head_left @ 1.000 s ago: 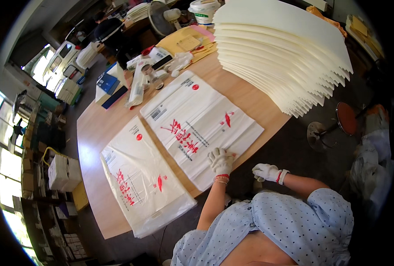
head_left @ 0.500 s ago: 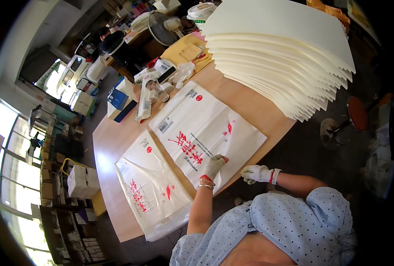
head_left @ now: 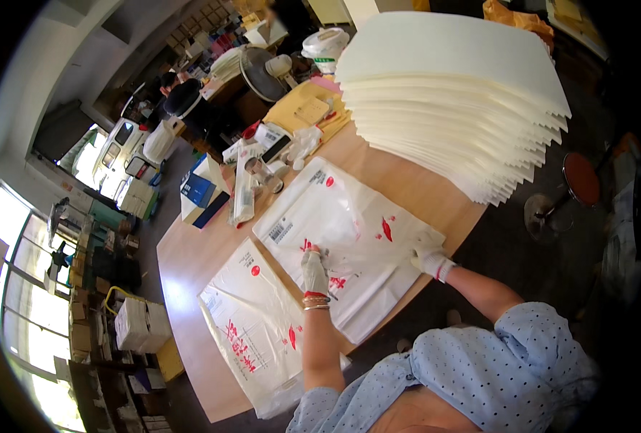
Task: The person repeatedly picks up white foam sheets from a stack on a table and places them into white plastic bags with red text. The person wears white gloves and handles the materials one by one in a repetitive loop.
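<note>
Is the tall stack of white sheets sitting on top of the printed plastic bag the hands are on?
No, the stack of white sheets rests on the table beyond the plastic bag, clear of both gloved hands.

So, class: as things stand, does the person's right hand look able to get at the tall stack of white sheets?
Probably yes. The right hand rests on the edge of the clear printed bag, and the stack of white sheets sits just beyond it on the table, with only bare tabletop between.
</note>
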`<act>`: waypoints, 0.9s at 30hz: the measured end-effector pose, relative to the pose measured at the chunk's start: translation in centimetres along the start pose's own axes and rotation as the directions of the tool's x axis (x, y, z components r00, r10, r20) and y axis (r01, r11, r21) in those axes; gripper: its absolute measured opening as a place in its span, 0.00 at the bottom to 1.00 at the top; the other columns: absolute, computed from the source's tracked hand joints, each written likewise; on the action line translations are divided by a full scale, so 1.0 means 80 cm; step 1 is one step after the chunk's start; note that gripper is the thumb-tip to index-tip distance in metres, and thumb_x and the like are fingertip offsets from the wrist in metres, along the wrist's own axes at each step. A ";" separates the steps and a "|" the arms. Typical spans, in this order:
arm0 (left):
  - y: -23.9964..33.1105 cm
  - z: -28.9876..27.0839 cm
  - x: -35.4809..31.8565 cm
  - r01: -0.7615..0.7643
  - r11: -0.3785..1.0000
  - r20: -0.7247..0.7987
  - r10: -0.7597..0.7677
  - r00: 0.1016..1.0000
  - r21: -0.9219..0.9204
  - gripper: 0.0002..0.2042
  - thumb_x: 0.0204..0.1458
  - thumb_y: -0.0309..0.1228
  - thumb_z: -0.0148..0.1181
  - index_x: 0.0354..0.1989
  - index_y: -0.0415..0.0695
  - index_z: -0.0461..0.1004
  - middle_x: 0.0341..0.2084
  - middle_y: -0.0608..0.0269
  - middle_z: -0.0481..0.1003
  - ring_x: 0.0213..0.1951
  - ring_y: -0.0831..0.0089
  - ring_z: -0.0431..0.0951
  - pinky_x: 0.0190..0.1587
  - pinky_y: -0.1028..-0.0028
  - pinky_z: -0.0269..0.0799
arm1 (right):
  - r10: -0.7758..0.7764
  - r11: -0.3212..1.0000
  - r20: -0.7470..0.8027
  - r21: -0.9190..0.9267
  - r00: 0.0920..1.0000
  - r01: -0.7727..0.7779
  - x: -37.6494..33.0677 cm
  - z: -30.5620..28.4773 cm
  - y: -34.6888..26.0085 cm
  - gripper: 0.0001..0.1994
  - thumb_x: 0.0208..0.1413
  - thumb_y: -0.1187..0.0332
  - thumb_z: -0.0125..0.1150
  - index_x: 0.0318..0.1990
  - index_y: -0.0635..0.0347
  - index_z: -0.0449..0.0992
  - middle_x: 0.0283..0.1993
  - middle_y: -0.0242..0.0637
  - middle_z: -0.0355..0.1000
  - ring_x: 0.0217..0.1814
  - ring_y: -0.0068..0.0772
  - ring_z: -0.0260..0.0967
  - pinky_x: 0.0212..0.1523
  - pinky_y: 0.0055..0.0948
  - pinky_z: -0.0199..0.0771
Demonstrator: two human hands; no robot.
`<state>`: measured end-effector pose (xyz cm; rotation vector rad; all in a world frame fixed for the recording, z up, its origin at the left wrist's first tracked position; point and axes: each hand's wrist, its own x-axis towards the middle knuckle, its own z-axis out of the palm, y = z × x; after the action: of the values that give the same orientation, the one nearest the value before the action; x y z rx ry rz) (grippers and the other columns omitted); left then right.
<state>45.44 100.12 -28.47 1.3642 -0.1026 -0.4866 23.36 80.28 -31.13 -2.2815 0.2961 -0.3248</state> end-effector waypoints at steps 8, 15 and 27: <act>0.132 0.110 -0.016 -0.129 0.981 0.335 0.075 0.939 0.143 0.17 0.53 0.26 0.52 0.53 0.39 0.65 0.27 0.70 0.71 0.25 0.84 0.67 0.26 0.83 0.65 | -0.396 0.852 -0.045 -0.390 0.917 0.349 0.110 0.067 -0.080 0.09 0.50 0.69 0.53 0.39 0.51 0.74 0.41 0.40 0.69 0.45 0.43 0.67 0.46 0.42 0.66; 0.160 0.110 -0.037 -0.455 0.434 0.369 0.270 0.889 0.778 0.24 0.49 0.32 0.58 0.55 0.40 0.62 0.32 0.55 0.75 0.33 0.66 0.74 0.38 0.67 0.69 | -0.203 0.979 0.185 0.040 0.962 0.199 -0.003 -0.051 -0.109 0.11 0.53 0.62 0.56 0.40 0.57 0.75 0.40 0.44 0.72 0.45 0.42 0.69 0.47 0.35 0.67; 0.220 0.179 -0.187 -0.845 0.060 0.679 0.565 0.468 0.531 0.22 0.43 0.24 0.61 0.49 0.36 0.65 0.35 0.56 0.73 0.35 0.64 0.75 0.39 0.68 0.70 | -0.109 0.794 -0.291 -0.601 0.951 -0.092 -0.137 -0.613 -0.112 0.35 0.42 0.56 0.67 0.56 0.61 0.61 0.51 0.48 0.67 0.54 0.43 0.66 0.55 0.33 0.66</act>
<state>31.90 95.05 -5.44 1.9357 -1.4512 0.3683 -1.86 55.88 5.95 -2.8678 0.6305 -0.6815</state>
